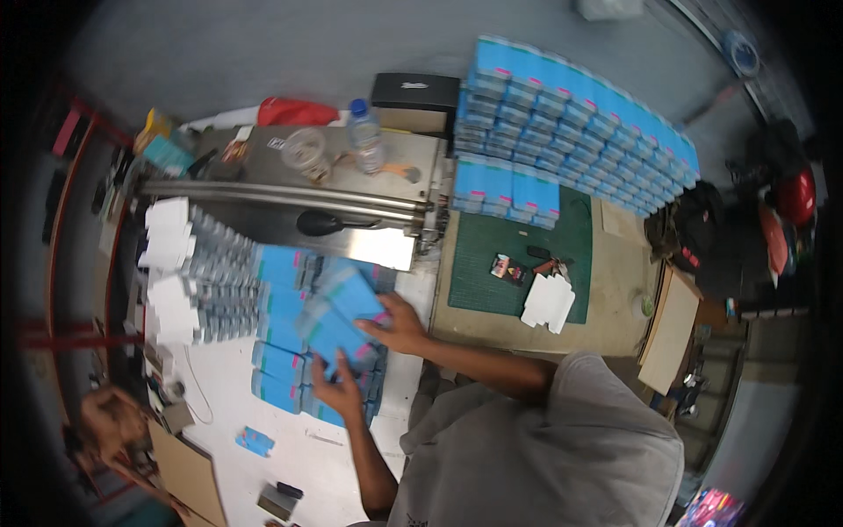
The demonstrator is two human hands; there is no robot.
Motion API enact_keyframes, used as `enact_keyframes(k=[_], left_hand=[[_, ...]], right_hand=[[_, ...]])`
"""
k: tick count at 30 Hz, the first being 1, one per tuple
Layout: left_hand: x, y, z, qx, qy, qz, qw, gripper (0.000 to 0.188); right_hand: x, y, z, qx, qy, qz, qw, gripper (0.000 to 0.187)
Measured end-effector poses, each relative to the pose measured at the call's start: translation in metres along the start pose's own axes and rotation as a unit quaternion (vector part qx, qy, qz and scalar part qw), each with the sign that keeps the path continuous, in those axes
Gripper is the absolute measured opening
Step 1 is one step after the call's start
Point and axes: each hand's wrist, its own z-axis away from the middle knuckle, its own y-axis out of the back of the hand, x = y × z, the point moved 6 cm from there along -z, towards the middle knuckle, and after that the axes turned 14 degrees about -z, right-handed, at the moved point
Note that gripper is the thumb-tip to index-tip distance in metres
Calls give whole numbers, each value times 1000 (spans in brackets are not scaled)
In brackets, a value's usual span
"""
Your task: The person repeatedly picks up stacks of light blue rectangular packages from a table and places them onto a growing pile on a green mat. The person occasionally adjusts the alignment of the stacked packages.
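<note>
Blurred bundles of flat blue cartons [341, 303] with pink marks are held over the table's stacks. At their right edge, my right hand [397, 327] grips them with bent fingers. My left hand [338, 386] holds their near end between a raised thumb and fingers; part of that grip is hidden. Beneath and around lie rows of the same blue cartons [279, 360]. Just left of these rows stand stacks of white and grey flat cartons [171, 307].
A steel machine [255, 189] with rails spans the far side, a black ladle-shaped thing [320, 223] on it. A bottle [365, 145] stands behind. On the right are tall blue carton stacks [562, 123], a green cutting mat [479, 263] and a white cutout [549, 303]. Another person [114, 422] is lower left.
</note>
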Motion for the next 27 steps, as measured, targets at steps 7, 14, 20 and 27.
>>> enact_keyframes(k=[7,14,20,27], left_hand=[[156,-177,120,-295,-213,26,931,58],[266,-365,242,-437,-348,22,829,110],[310,-469,248,-449,-386,-42,805,114],[296,-494,286,-463,-370,-89,800,104]], right_hand=[[59,268,103,245,-48,-143,958,50],[129,486,148,404,-77,-71,909,55],[157,577,101,428,-29,-21,903,53],[196,586,129,371,-97,-45,922,48]])
